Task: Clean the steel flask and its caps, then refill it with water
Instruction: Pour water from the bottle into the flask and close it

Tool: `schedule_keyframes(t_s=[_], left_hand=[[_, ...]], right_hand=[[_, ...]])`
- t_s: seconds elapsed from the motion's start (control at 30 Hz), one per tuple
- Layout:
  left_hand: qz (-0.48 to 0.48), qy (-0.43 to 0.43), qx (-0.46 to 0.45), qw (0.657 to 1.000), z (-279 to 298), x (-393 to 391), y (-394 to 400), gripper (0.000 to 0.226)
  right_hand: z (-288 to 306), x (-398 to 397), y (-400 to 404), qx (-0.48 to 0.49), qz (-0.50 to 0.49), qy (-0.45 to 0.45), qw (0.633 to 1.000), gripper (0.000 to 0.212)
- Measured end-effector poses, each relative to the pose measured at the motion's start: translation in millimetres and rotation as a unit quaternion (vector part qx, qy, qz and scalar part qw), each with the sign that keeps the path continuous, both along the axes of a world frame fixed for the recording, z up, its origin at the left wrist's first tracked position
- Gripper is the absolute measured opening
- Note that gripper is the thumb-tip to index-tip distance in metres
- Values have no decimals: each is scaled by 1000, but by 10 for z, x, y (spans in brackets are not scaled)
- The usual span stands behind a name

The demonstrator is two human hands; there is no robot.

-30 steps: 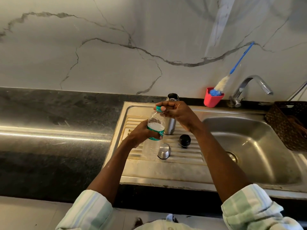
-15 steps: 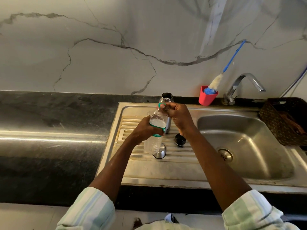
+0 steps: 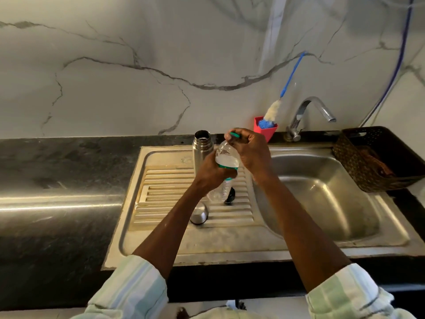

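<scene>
— What's the trick here?

— Keep the plastic bottle (image 3: pixel 224 171) steady and twist only the green cap (image 3: pixel 235 134), so nothing spills. The right hand (image 3: pixel 251 149) pinches that cap; the left hand (image 3: pixel 210 172) is wrapped round the bottle.

— And the steel flask (image 3: pixel 202 150)?

— Upright and uncapped near the drainboard's (image 3: pixel 161 203) back edge, touching the left hand; its steel cap (image 3: pixel 199 214) and black stopper (image 3: pixel 230 195) lie nearer the front.

No readable text anywhere. The plastic bottle (image 3: pixel 224 168) gripped in the left hand (image 3: pixel 210 172) carries a green label band (image 3: pixel 227 167) just above the fingers, but any print on it is too blurred to make out. The steel flask (image 3: pixel 200 153) just behind that hand shows no legible marking or brand.
</scene>
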State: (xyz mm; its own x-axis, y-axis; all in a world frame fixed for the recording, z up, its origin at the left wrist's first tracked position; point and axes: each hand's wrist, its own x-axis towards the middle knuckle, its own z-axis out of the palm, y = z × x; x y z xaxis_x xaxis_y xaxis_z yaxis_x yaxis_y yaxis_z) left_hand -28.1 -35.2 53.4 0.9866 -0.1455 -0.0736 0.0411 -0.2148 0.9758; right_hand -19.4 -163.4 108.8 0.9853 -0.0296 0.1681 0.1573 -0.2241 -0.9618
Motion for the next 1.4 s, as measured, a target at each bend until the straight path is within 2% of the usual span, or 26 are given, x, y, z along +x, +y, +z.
schedule_keyframes(t_s=[0.1,0.13,0.17,0.27,0.37,0.47,0.57,0.67,0.77,0.8,0.87,0.93,1.0,1.4], left_hand=[[-59,35,-18,998,59,175,-136,44],[-81,45,-20,995,79,235,-197,44],[-86,43,-13,995,94,287,-262,46],[-37,8,-7,999,116,446,-520,43],[2,-9,-6,1000,81,596,-728,42],[49,-26,1,998,-47,759,-828,59],[91,-49,22,994,-93,923,-884,66],[91,-50,28,994,-152,1151,-922,81],[126,-16,57,990,-470,1459,-890,123],[149,-5,76,986,-609,1565,-862,126],[193,16,91,977,-640,1609,-851,110],[225,29,85,970,-563,1575,-866,82],[241,36,84,966,-588,1598,-866,67],[241,47,93,965,-854,1809,-894,56]], right_hand=[[82,198,-394,90,148,65,983,21],[86,270,-507,92,169,73,979,24],[80,334,-567,83,165,69,980,24],[-20,510,-608,45,67,24,996,12],[-125,677,-684,8,-1,-3,1000,13],[-218,909,-828,26,46,34,998,31],[-334,1137,-923,-44,116,112,986,71],[-435,1300,-931,-88,106,119,983,62],[-457,1535,-868,-113,43,58,991,56],[-461,1646,-840,-114,20,44,992,54],[-487,1876,-778,-108,-12,33,993,55],[-540,2072,-724,-106,-28,35,993,57],[-641,2257,-686,-107,-41,35,993,57],[-1138,2560,-669,-154,-64,60,984,49]])
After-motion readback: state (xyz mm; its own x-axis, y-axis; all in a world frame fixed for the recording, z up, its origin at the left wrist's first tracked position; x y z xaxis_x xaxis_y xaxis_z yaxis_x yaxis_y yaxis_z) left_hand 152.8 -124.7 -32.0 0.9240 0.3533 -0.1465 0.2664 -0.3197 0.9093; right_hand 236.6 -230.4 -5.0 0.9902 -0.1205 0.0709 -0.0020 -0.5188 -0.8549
